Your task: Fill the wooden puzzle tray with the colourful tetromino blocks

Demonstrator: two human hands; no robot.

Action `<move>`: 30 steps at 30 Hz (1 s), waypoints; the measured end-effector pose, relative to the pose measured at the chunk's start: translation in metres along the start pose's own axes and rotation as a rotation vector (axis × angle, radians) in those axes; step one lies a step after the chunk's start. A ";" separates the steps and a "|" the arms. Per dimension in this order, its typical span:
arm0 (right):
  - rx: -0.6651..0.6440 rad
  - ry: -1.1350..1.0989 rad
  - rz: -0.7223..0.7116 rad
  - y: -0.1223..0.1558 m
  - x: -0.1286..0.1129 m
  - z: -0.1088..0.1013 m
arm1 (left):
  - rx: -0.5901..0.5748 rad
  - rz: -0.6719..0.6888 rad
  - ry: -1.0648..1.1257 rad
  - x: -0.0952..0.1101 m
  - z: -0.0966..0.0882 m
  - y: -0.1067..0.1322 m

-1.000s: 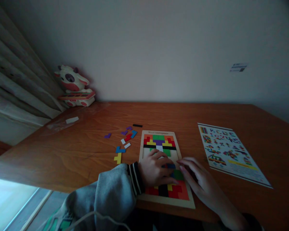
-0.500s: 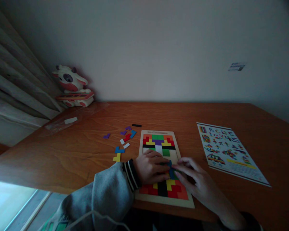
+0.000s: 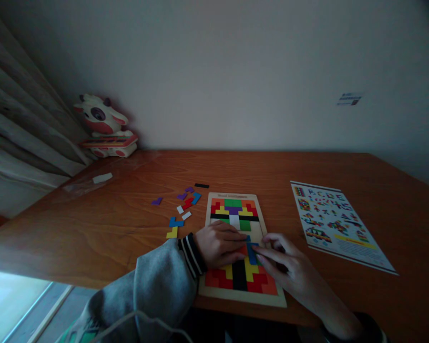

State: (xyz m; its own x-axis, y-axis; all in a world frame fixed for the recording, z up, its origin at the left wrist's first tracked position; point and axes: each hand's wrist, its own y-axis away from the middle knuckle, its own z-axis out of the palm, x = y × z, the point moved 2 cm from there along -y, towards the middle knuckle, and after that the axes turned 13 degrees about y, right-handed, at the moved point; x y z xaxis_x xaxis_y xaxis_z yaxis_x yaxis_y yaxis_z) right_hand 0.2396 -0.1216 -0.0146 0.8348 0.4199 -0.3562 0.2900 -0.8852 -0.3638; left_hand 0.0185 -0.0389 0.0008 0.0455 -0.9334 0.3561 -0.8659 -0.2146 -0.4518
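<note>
A wooden puzzle board (image 3: 243,296) lies in front of me, partly filled with coloured block pieces. My left hand (image 3: 219,244) rests flat across its left middle, fingers stretched out and fingertips near a blue puzzle piece (image 3: 252,255). From the right, my right hand (image 3: 288,259) has thumb and index finger together at the right edge of that blue piece. The blue piece lies on the board's right middle, slightly tilted. Both hands cover part of the middle rows. A long black piece (image 3: 240,276) stands upright in the lower rows, between yellow and red ones.
Loose pieces lie left of the board, among them a yellow one (image 3: 172,233), a red one (image 3: 188,203) and a black bar (image 3: 201,186). A printed pattern sheet (image 3: 339,228) is on the right. A toy cow with keyboard (image 3: 107,126) stands at the back left.
My left fingers have drawn back a little to the left, uncovering more of the blue piece and the red area beside it. My right hand stays at the piece. The view has shifted slightly.
</note>
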 end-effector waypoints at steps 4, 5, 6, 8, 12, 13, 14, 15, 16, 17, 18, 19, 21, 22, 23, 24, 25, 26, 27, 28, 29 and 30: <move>-0.002 0.010 -0.002 0.000 0.000 -0.001 | 0.006 -0.016 0.069 0.000 0.001 0.001; 0.002 0.011 -0.003 0.000 0.000 -0.001 | 0.012 -0.021 0.085 -0.001 0.000 0.001; 0.007 0.011 -0.002 0.000 0.000 -0.002 | 0.016 -0.021 0.096 -0.002 0.000 0.002; 0.011 0.009 -0.006 -0.001 -0.001 -0.003 | 0.005 0.000 0.099 -0.003 -0.001 0.003; -0.009 0.033 -0.059 0.000 -0.003 -0.004 | 0.014 0.060 0.083 -0.005 -0.004 0.005; -0.012 0.041 -0.071 0.000 -0.004 -0.004 | 0.023 0.066 0.083 -0.005 -0.004 0.005; -0.011 0.047 -0.078 0.000 -0.004 -0.004 | 0.029 0.070 0.083 -0.005 -0.004 0.005; -0.009 0.052 -0.080 0.001 -0.004 -0.003 | 0.030 0.071 0.083 -0.005 -0.005 0.005; -0.009 0.055 -0.080 0.001 -0.004 -0.003 | 0.030 0.073 0.082 -0.005 -0.005 0.005; -0.011 0.057 -0.080 0.001 -0.004 -0.003 | 0.026 0.074 0.079 -0.005 -0.005 0.005; -0.011 0.060 -0.078 0.001 -0.004 -0.003 | 0.019 0.073 0.075 -0.005 -0.006 0.005; -0.011 0.063 -0.079 0.002 -0.004 -0.003 | 0.009 0.070 0.069 -0.005 -0.006 0.005; -0.008 0.068 -0.087 0.002 -0.003 -0.003 | -0.005 0.066 0.061 -0.005 -0.007 0.005; -0.007 0.069 -0.091 0.002 -0.003 -0.003 | -0.009 0.066 0.060 -0.005 -0.007 0.005; -0.006 0.069 -0.092 0.002 -0.003 -0.003 | -0.004 0.069 0.063 -0.005 -0.008 0.005; -0.004 0.070 -0.090 0.002 -0.003 -0.003 | 0.004 0.072 0.067 -0.005 -0.008 0.005; -0.003 0.071 -0.090 0.002 -0.003 -0.003 | 0.009 0.074 0.071 -0.005 -0.008 0.005; 0.002 0.074 -0.089 0.002 -0.003 -0.003 | 0.011 0.075 0.073 -0.004 -0.009 0.005; 0.008 0.080 -0.089 0.002 -0.003 -0.004 | 0.008 0.074 0.074 -0.004 -0.009 0.004; 0.015 0.087 -0.094 0.002 -0.003 -0.004 | 0.004 0.069 0.074 -0.004 -0.008 0.004; 0.019 0.093 -0.105 0.002 -0.004 -0.004 | -0.005 0.066 0.076 -0.003 -0.008 0.004; 0.025 0.099 -0.120 0.002 -0.004 -0.005 | -0.011 0.065 0.081 -0.003 -0.007 0.004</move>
State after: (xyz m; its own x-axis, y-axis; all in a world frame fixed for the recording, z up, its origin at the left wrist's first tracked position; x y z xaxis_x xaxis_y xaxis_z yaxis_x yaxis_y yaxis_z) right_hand 0.2388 -0.1261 -0.0098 0.8372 0.4994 -0.2229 0.3798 -0.8242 -0.4199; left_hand 0.0116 -0.0350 0.0043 -0.0507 -0.9189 0.3913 -0.8713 -0.1508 -0.4671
